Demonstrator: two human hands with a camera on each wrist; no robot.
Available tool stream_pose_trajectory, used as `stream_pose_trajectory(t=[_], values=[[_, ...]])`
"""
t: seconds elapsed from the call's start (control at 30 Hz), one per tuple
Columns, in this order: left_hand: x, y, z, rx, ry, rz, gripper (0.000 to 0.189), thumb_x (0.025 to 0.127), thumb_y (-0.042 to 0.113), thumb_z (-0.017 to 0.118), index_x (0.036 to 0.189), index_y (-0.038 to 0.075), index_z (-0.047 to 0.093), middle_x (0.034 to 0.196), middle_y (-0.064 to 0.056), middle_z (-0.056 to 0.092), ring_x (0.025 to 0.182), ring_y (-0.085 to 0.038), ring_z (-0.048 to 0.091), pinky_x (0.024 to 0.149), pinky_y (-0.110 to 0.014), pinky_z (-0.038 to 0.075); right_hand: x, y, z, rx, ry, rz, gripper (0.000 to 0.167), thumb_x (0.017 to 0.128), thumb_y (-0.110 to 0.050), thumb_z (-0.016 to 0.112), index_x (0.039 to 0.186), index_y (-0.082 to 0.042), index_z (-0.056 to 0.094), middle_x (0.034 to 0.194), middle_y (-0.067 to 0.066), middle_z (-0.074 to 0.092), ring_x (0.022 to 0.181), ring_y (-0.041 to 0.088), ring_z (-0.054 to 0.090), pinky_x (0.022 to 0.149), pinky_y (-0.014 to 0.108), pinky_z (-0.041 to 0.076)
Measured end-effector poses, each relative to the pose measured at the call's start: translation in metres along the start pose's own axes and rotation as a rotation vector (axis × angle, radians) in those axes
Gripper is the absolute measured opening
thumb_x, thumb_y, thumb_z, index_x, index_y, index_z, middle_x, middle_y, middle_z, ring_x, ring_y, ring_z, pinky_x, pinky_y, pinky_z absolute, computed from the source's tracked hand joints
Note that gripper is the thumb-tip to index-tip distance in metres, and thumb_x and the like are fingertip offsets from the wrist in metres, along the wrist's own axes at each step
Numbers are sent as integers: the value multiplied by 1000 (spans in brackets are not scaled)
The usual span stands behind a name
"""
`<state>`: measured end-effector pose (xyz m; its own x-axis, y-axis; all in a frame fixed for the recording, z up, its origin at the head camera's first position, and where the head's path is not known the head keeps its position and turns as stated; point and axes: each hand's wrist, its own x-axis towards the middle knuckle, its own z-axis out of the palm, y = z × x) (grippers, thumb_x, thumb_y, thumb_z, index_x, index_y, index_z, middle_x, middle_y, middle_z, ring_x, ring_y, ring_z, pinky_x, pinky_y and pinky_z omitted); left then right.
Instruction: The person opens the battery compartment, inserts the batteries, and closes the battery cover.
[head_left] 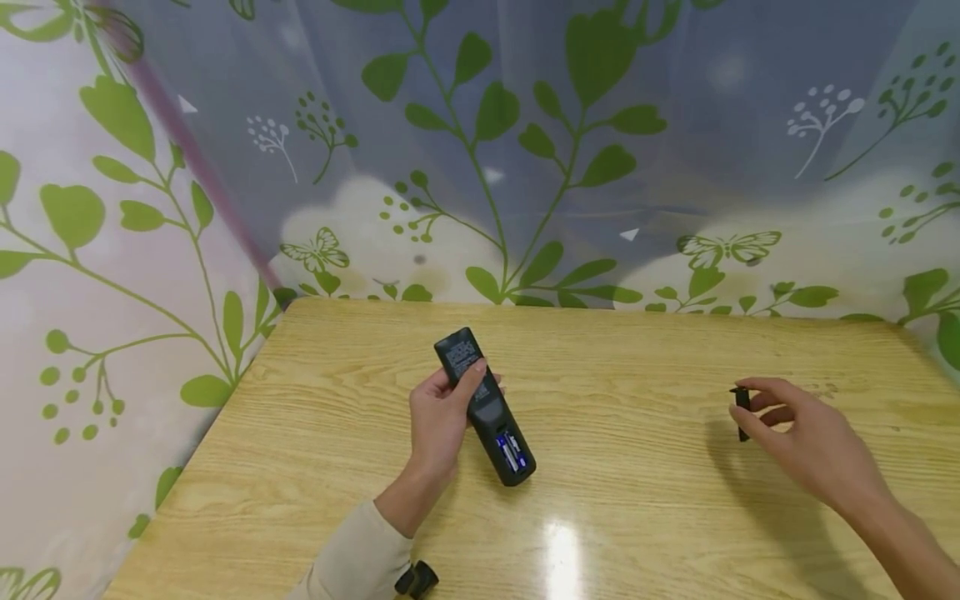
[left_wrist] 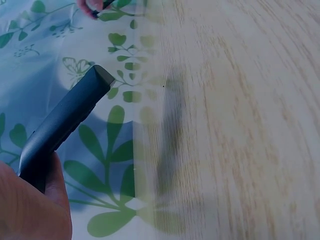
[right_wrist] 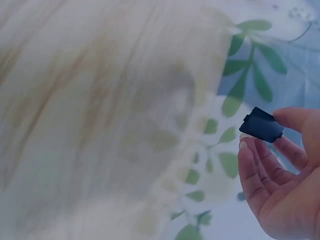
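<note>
My left hand grips a black remote control, thumb across its back. The back faces up, and the battery compartment at its near end is uncovered, with blue-and-silver batteries inside. In the left wrist view the remote control points up and to the right from the hand. Far to the right, my right hand pinches a small black battery cover between thumb and fingers, above the table. The right wrist view shows the cover flat-sided, with small tabs on its edges.
Both hands are over a wood-grain table. A curtain printed with green leaves and butterflies runs along the back edge and the left side. By the left sleeve there is a black strap piece.
</note>
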<state>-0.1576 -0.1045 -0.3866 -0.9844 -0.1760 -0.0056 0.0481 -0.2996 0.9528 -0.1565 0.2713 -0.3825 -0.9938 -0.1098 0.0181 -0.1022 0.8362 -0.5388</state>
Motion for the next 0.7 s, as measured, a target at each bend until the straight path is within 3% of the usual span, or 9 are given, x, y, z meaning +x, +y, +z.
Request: stream_pose_trajectory(t=[0.4,0.7], values=[[0,-1,-1,2,-4,-6,38,91,22,68,115,-6,62,103,-27,66,91,-35,68,78,-37,56,-7,-49,9,26,85,-150,40,94,-38,61,123,-12,58,95,-1,63,88,23,63,63,24,52],[-1,0,-4,11,1,-1,35,91,21,68,114,-6,63,101,-25,68,91,-38,67,76,-37,57,-10,-81,25,84,136,-228,31,93,-34,64,118,-16,60,90,-6,64,83,12,63,66,23,53]])
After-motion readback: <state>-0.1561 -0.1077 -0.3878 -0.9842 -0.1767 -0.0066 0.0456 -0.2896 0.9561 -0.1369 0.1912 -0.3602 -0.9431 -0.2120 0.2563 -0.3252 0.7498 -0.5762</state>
